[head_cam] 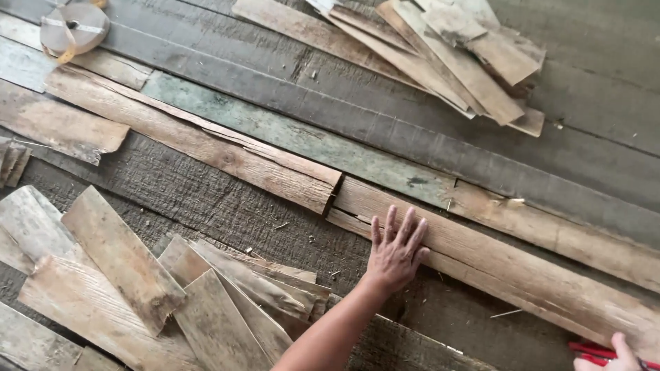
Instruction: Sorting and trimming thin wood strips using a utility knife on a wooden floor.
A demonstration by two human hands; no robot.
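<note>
My left hand (397,249) lies flat with the fingers spread wide, palm pressed on the near-left end of a long weathered plank (495,264) that runs from mid-scene down toward the near right. It holds nothing, only bears down on the wood. My right hand (621,354) barely shows at the near right corner, touching the same plank's near end and just beside a red tool (592,352). Whether those fingers are closed on the tool I cannot tell, since most of the hand is cut off by the frame edge. As I judge it, the rough, splintery face of the plank could drive slivers into the flat palm if the hand slid along the grain. The board could also skate sideways on the worn floorboards (289,130), because only one open palm pins it. The loose chips lying by its edge would help it slip. I count two hands and one red tool. One roll of tape (72,29) sits at the far left corner. There are two heaps of short offcuts: a pile of scraps (447,48) at the far right and a fan of boards (172,295) at the near left. A second long plank (199,141) lies end to end with the one under my palm, stretching away to the far left.
</note>
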